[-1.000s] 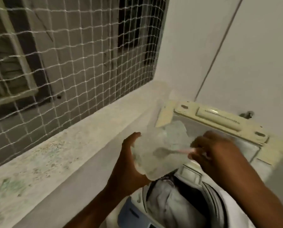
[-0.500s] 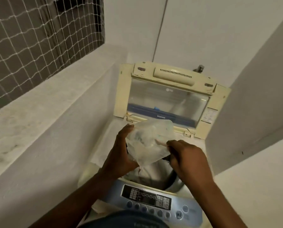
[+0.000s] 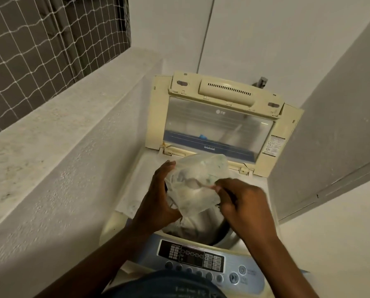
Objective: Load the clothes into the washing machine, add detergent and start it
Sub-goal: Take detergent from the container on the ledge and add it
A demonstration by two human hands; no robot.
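Observation:
A top-loading washing machine (image 3: 203,260) stands below me with its cream lid (image 3: 220,117) raised against the wall. Pale clothes (image 3: 192,227) lie in the drum. Over the drum my left hand (image 3: 158,201) grips a clear plastic detergent container (image 3: 198,181) by its left side, tilted toward me. My right hand (image 3: 242,203) pinches the pink handle of a small scoop (image 3: 198,185) whose bowl is inside the container.
A blue-grey control panel (image 3: 192,258) with buttons lies at the machine's front edge. A rough stone ledge (image 3: 57,130) under a netted window (image 3: 40,39) runs along the left. White walls close in behind and on the right.
My view swung from the netted window down to the machine. Both hands carried the container and scoop lower, over the drum. The grip on each is the same.

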